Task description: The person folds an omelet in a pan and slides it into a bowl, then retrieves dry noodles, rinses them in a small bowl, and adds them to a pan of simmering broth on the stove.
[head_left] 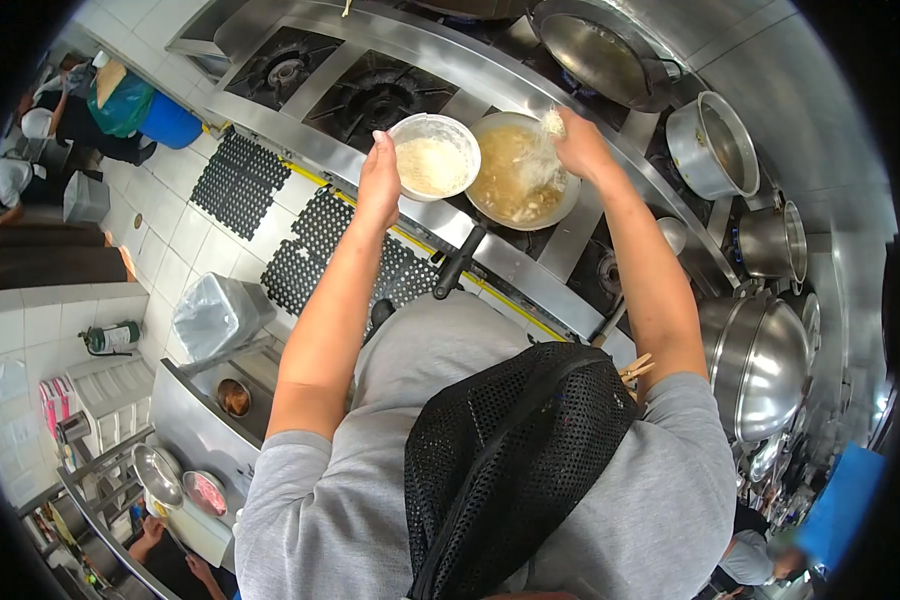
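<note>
My left hand [379,183] grips a white plastic tub [464,128] by its left side, tilted so its pale, grated-looking contents [432,165] show. The tub is beside the left rim of a frying pan [562,215] on the stove. Brownish liquid with light pieces [510,180] fills the pan, and pale shreds lie in a patch on its right half. Above the pan's right rim, my right hand [582,143] is closed around a pinch of pale shreds [553,122], with some falling below it. A black pan handle [458,262] points toward me.
Bare burners [382,97] are left of the pan. A wok [595,58] and steel pots [710,147] stand at the back and right. Behind me is a steel counter [185,400] with bowls [157,473]. Other people [80,110] work at the far left and lower edges.
</note>
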The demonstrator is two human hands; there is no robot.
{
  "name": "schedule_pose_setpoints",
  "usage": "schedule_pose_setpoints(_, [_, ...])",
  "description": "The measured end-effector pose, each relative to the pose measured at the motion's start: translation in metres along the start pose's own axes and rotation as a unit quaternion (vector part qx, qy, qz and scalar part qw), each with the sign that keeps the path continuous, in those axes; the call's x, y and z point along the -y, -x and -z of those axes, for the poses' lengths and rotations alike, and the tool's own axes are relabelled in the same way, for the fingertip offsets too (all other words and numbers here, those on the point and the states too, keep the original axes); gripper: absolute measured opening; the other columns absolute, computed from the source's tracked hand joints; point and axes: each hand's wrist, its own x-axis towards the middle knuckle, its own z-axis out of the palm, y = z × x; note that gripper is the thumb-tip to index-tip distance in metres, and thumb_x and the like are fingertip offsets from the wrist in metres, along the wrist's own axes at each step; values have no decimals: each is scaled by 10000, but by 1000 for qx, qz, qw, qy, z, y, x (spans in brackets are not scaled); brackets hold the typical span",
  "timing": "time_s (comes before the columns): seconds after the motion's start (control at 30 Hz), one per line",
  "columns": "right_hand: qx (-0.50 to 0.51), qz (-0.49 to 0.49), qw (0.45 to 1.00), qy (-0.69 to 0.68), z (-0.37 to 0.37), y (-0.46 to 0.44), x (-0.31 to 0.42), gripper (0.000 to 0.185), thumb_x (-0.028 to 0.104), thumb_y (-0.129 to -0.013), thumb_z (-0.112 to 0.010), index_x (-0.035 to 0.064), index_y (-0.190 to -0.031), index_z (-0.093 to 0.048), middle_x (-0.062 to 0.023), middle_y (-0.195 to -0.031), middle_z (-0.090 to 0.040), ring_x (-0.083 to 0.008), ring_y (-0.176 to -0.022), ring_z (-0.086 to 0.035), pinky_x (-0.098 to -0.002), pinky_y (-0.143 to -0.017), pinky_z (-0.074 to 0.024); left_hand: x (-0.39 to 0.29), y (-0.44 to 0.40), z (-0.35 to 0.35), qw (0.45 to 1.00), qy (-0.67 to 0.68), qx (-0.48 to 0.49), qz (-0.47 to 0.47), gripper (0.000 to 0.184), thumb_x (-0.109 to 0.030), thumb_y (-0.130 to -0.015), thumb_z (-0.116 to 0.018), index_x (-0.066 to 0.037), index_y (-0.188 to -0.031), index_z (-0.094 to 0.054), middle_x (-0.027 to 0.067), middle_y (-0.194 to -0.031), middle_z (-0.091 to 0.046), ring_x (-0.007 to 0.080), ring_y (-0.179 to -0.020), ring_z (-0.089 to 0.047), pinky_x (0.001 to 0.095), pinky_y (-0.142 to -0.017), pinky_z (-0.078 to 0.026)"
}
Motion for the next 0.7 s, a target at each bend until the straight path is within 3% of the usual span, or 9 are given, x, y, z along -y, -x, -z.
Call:
schedule_pose_setpoints(0.2, [-11, -40, 999, -10, 4, 9, -5, 521, 149, -926, -692, 23, -1404, -527, -312, -1223, -680, -475, -1175, -639, -512, -1000, -504, 5, -8, 15, 1000, -14, -10, -6, 745, -567, -1117, -339, 72, -1471, -480, 206, -1443, -584, 257, -1288, -603, 380, -1107, -473])
schedule_pose_setpoints(0.47, [37, -47, 996, 59, 7, 20, 20, 464, 445, -935, -719, 60, -1195, -707, -216, -1147, -736, -407, -1090, -692, -502, -933, -537, 4, -9, 22, 999, 19, -30, 1, 773, -580, -1105, -385, 111, -1423, -524, 196, -1398, -619, 238, -1269, -595, 356, -1094, -456])
schedule_pose_setpoints(0.57, [50, -57, 994, 79, -2, 18, 27, 472, 482, -936, -708, 69, -1165, -734, -207, -1137, -741, -399, -1085, -697, -506, -934, -542, 13, -16, 31, 999, 20, -40, 1, 777, -582, -1103, -387, 111, -1426, -522, 199, -1400, -619, 245, -1272, -599, 357, -1096, -458])
schedule_pose_setpoints(0.7, [78, -60, 989, 108, -12, 9, 22, 356, 344, -953, -685, 73, -1179, -732, -207, -1135, -743, -399, -1089, -700, -503, -931, -547, 6, -9, 38, 998, 34, -50, -2, 773, -578, -1104, -387, 109, -1439, -506, 205, -1404, -617, 255, -1278, -605, 363, -1102, -463])
